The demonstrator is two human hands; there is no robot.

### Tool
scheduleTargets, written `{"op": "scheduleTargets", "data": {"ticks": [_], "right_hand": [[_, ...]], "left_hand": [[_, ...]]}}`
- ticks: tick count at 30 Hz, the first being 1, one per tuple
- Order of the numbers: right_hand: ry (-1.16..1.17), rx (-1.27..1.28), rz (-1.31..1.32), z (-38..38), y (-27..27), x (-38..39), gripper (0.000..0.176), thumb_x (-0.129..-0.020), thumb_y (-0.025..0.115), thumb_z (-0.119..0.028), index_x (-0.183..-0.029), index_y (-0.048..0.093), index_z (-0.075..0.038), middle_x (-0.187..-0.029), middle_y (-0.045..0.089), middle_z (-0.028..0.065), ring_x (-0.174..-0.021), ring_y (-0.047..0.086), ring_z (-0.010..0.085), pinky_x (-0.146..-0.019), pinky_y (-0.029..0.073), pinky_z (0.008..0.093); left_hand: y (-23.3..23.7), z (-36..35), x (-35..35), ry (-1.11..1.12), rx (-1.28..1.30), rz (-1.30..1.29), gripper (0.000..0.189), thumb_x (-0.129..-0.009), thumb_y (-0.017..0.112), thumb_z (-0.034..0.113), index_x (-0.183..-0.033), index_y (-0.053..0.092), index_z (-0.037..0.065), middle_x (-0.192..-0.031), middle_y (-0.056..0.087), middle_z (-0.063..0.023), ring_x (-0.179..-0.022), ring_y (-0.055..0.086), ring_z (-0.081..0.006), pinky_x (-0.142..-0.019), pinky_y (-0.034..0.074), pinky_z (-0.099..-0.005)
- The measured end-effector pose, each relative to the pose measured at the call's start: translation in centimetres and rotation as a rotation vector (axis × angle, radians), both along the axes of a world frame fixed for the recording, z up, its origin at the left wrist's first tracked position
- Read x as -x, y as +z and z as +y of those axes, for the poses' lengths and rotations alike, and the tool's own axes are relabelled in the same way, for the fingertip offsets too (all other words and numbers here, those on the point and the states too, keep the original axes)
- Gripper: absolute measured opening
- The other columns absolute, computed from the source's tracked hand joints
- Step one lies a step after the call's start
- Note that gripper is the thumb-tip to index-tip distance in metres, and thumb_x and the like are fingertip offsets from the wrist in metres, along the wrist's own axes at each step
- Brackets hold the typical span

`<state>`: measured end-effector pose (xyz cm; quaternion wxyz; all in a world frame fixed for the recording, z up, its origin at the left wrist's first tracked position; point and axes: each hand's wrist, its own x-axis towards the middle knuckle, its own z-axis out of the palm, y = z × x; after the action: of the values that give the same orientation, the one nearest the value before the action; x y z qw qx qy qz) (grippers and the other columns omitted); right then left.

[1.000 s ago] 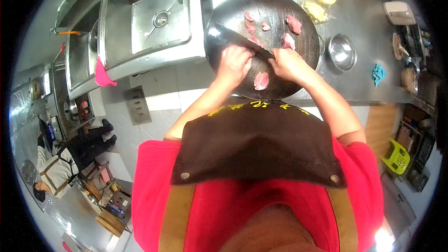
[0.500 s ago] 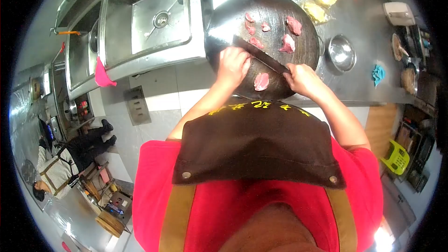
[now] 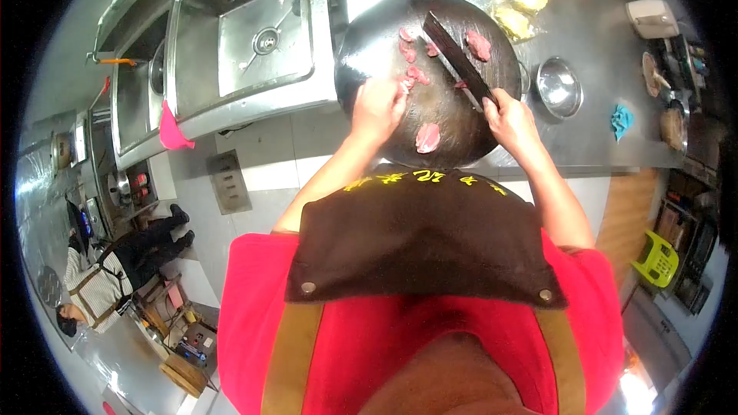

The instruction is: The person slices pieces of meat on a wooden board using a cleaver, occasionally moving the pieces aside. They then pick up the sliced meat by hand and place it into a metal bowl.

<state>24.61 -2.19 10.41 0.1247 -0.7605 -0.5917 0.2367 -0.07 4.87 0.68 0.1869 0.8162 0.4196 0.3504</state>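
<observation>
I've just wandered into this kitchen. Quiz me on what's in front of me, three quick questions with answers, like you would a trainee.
1. Multiple choice: What colour is the crumpled cloth to the right of the metal bowl?
A) Green
B) Blue
C) White

2. True or false: The right hand grips the knife.

3. Fill in the blank: The raw meat lies in several pieces on a dark board that is ____ in shape.

Key: 1. B; 2. True; 3. round
</observation>
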Motion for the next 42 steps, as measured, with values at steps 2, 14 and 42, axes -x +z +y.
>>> {"op": "scheduleTargets", "data": {"ticks": [2,14,42], "right_hand": [[0.006,-0.038,-0.042,-0.7,-0.9,-0.4,0.024,-0.094,0.059,-0.025,-0.099,0.060,-0.001,-0.078,0.062,0.0292,-0.082,0.062,0.0477,-0.067,0.048,0.0497],[0.147,0.189,0.118,-2.3,0.6,0.4,0.025,-0.092,0.059,-0.027,-0.093,0.060,-0.002,-0.080,0.063,0.0293,-0.084,0.063,0.0472,-0.073,0.048,0.0544],[-0.362,0.321,0.601,-3.6,-1.0,-0.5,0.024,-0.098,0.055,-0.023,-0.096,0.061,0.001,-0.061,0.058,0.0036,-0.047,0.054,0.0121,-0.047,0.044,0.0317]], "left_hand": [[-0.2,0.9,-0.3,0.089,0.166,-0.010,0.014,-0.082,0.068,0.014,-0.092,0.060,0.008,-0.086,0.066,-0.0120,-0.084,0.066,-0.0318,-0.073,0.052,-0.0429],[1.1,2.6,-0.7,0.166,0.555,-0.025,0.012,-0.086,0.066,0.003,-0.091,0.055,0.004,-0.088,0.070,-0.0088,-0.078,0.067,-0.0096,-0.070,0.053,-0.0247],[2.4,6.4,-4.9,-0.149,0.190,0.178,0.040,-0.071,0.076,0.025,-0.105,0.066,0.005,-0.102,0.061,-0.0191,-0.098,0.060,-0.0353,-0.086,0.049,-0.0455]]}}
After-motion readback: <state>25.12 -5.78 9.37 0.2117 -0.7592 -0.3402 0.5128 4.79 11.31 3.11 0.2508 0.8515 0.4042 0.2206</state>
